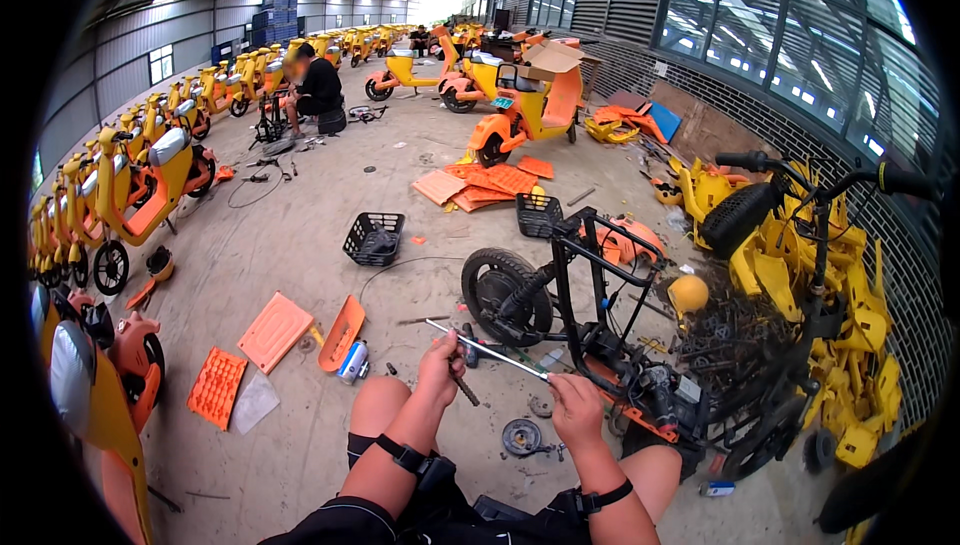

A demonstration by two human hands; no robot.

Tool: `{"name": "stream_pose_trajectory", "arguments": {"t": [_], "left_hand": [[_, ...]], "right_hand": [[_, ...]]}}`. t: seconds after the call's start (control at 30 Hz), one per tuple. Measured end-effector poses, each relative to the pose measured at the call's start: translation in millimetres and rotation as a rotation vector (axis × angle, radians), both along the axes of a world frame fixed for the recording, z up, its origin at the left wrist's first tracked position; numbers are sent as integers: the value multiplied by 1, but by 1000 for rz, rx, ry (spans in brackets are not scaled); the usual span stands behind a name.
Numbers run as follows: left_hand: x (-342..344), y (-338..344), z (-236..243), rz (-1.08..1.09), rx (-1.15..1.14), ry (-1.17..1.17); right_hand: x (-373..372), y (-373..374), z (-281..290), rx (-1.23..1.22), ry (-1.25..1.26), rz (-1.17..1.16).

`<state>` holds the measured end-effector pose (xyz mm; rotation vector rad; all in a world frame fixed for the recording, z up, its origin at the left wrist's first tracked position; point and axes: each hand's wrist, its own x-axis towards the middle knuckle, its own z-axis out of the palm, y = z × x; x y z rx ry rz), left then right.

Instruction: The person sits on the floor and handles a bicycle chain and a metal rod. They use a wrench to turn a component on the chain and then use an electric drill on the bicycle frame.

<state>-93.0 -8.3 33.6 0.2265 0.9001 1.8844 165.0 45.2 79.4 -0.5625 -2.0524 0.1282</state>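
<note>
In front of me a thin silver metal rod [508, 358] slants between my two hands. My left hand [436, 373] is closed around it near its far left end. A dark ribbed piece [466, 390], like a spring or threaded bar, sticks out below that hand; whether the hand grips it too I cannot make out. My right hand [577, 411] pinches the rod's near right end. Just beyond and to the right stands a stripped black scooter frame [578, 320] with its rear wheel [507, 297] still fitted. A round metal part [521, 437] lies on the floor between my knees.
Orange panels [275, 333], a blue-white can [353, 362] and black baskets [374, 239] lie on the floor. Yellow body panels [860, 345] are heaped at right. Yellow scooters [150, 180] line the left. A person [320, 95] crouches farther back.
</note>
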Motion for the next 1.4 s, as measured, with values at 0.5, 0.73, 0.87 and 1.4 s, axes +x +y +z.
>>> {"name": "stream_pose_trajectory", "arguments": {"t": [0.5,0.73,0.87,1.4], "left_hand": [[17,4,1,-132,-74,117],[6,2,-8,-107,-86,112],[7,1,-3,-96,-83,98],[8,2,-2,-107,-117,121]], "right_hand": [[9,28,-14,-1504,306,-47],[4,23,-17,-1417,158,-109],[3,23,-18,-1375,134,-141],[0,21,-30,-1267,-59,-58]]}}
